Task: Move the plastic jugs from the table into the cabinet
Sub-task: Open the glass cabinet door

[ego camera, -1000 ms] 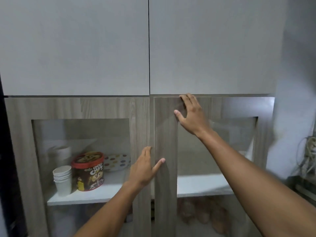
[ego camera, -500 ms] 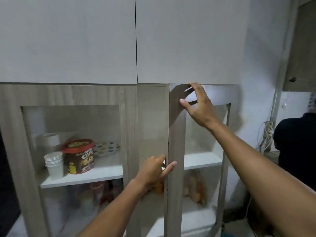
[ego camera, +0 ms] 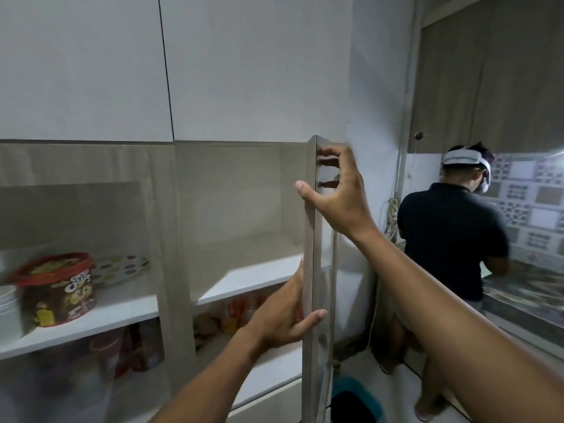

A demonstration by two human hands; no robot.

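Your right hand (ego camera: 337, 193) reaches up with the arm extended and grips the upper edge of the cabinet door (ego camera: 312, 270): the thumb lies on the near face and the curled fingers wrap behind the frame. Your left hand (ego camera: 283, 319) holds the same door lower down, palm against its near edge, thumb hooked across the front, fingers partly hidden behind the frame. The door is seen nearly edge-on, swung wide from the cabinet (ego camera: 238, 190). Behind it the upper white shelf (ego camera: 244, 279) is exposed; on the shelf below sit blurred orange-and-red packets (ego camera: 241, 309). Behind the closed glass door at left stand a red-lidded cereal tub (ego camera: 58, 291), a dotted plate (ego camera: 122, 267) and stacked white cups (ego camera: 9, 309). Plain white doors (ego camera: 122, 65) span the top. No plastic jug or table appears in view. At right, a second person (ego camera: 451, 239) in a dark shirt faces a dark stone counter (ego camera: 525, 294) under patterned wall tiles (ego camera: 531, 196). A teal bin (ego camera: 357, 398) stands on the floor.
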